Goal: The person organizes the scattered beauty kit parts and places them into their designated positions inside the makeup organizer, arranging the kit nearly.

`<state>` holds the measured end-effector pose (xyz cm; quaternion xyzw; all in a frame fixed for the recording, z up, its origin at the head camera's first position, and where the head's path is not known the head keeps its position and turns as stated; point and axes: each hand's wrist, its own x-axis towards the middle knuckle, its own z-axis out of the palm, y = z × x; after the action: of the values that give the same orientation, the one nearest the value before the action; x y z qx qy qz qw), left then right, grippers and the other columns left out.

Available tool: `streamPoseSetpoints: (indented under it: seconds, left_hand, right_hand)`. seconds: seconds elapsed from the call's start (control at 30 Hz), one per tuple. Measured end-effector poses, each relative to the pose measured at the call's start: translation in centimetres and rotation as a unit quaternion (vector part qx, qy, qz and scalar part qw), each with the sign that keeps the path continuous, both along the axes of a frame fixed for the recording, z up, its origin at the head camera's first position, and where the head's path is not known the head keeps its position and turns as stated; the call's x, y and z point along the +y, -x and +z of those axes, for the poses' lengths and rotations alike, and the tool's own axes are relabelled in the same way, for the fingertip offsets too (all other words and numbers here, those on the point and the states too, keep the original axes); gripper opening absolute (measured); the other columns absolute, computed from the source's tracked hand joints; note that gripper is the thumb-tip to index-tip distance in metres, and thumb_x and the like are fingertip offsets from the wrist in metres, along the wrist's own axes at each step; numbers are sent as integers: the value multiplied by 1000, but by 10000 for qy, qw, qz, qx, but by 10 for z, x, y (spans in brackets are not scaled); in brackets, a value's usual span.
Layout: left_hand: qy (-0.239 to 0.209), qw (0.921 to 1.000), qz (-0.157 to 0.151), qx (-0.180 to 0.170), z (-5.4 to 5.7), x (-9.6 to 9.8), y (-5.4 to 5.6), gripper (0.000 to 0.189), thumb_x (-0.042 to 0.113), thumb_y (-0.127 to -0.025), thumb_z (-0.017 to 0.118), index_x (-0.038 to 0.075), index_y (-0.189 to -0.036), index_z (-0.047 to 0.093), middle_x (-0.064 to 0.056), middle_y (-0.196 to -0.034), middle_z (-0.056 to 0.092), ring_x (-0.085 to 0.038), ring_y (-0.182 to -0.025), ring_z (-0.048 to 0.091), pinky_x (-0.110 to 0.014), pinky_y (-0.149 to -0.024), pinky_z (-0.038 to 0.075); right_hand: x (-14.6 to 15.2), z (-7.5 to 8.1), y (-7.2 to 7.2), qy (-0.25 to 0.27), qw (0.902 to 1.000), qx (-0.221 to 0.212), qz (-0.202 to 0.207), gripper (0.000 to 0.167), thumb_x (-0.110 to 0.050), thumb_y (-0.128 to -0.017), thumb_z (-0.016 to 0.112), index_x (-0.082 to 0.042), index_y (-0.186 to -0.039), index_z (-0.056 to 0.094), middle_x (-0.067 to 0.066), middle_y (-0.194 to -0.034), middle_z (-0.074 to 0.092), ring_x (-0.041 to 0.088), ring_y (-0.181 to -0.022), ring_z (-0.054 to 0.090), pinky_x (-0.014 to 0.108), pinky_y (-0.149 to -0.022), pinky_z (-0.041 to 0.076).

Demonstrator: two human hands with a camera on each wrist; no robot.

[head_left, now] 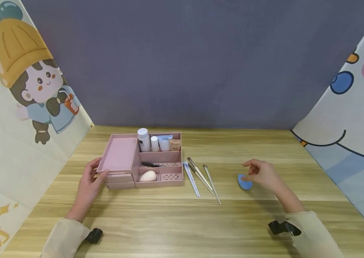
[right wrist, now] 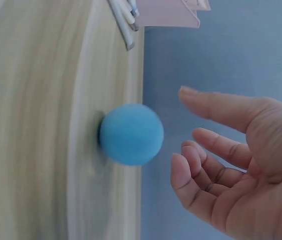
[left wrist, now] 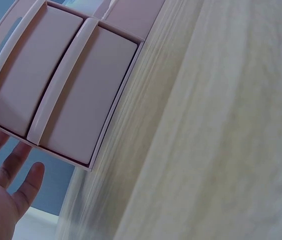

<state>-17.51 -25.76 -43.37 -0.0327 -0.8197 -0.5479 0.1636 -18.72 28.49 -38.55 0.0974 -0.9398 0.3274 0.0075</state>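
A pink desktop organizer (head_left: 119, 154) with two small drawers (left wrist: 88, 85) stands on the table. My left hand (head_left: 91, 177) rests against its left side, thumb by the front corner; the fingers (left wrist: 30, 185) look loosely extended in the left wrist view. A blue makeup sponge (head_left: 244, 183) lies on the table at the right. Over it hovers my right hand (head_left: 262, 174), fingers spread and slightly bent. In the right wrist view a gap separates the sponge (right wrist: 132, 134) from the fingertips (right wrist: 179, 167), and the hand holds nothing.
Several makeup brushes (head_left: 202, 175) lie between organizer and sponge. The organizer holds a white bottle (head_left: 143, 140), a smaller bottle (head_left: 154, 144), two tubes (head_left: 165, 143), a black pen-like item (head_left: 151, 164) and a pale egg-shaped sponge (head_left: 148, 176). A grey-blue panel (head_left: 182, 64) rises behind the table.
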Motion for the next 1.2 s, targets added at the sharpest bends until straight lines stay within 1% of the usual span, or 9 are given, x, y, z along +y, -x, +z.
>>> streamPoseSetpoints:
  seconds: [0.13,0.3,0.4,0.63,0.83,1.0,1.2]
  left_hand:
    - [-20,10000,-1,-10,0,0,0,53,12,-102,56,2,-149,34,-17,-140,45,11,-110,45,-8,-83,38]
    - [-35,10000,-3,-65,1,0,0,53,13,-102,56,2,-150,34,-17,-141,44,10,-110,44,-8,-83,38]
    - [-38,10000,-2,-64,1,1,0,53,13,-102,56,3,-150,34,-17,-140,44,10,-110,45,-8,-83,38]
    - [-36,10000,24,-27,2,1,0,53,12,-102,56,2,-149,35,-16,-138,45,11,-110,45,-8,-83,38]
    - [-69,10000,44,-52,1,1,0,53,12,-102,57,2,-149,35,-14,-137,45,10,-110,46,-8,-83,39]
    - [-81,9999,70,-60,1,1,0,53,12,-102,57,2,-149,36,-13,-136,45,10,-109,46,-8,-82,39]
    - [-36,9999,65,-99,0,0,0,53,14,-102,57,3,-150,35,-15,-139,45,10,-110,45,-9,-82,38]
  right_hand:
    - [6,-6,-2,-85,9999,-126,79,52,-18,-75,88,6,-115,63,3,-82,57,17,-73,53,31,-62,45]
    - [9,-13,-5,-53,9995,-300,124,49,-18,-74,88,4,-110,63,5,-84,56,18,-74,54,30,-60,47]
    - [9,-16,-6,4,9992,-395,48,47,-19,-73,89,1,-107,63,5,-85,56,18,-76,54,30,-60,47]
    - [12,-20,-6,-59,9996,-284,59,43,-17,-72,89,0,-102,63,6,-84,55,19,-76,53,32,-61,46]
    - [13,-24,-5,-69,9993,-364,-65,41,-16,-72,88,-2,-102,64,6,-85,55,20,-77,53,33,-63,46]
    - [13,-24,-7,-7,9993,-356,-57,41,-14,-72,88,0,-103,64,6,-87,56,20,-78,54,33,-63,46]
    - [14,-23,-8,34,9996,-297,-1,41,-13,-73,88,1,-103,64,6,-88,56,19,-77,54,31,-62,45]
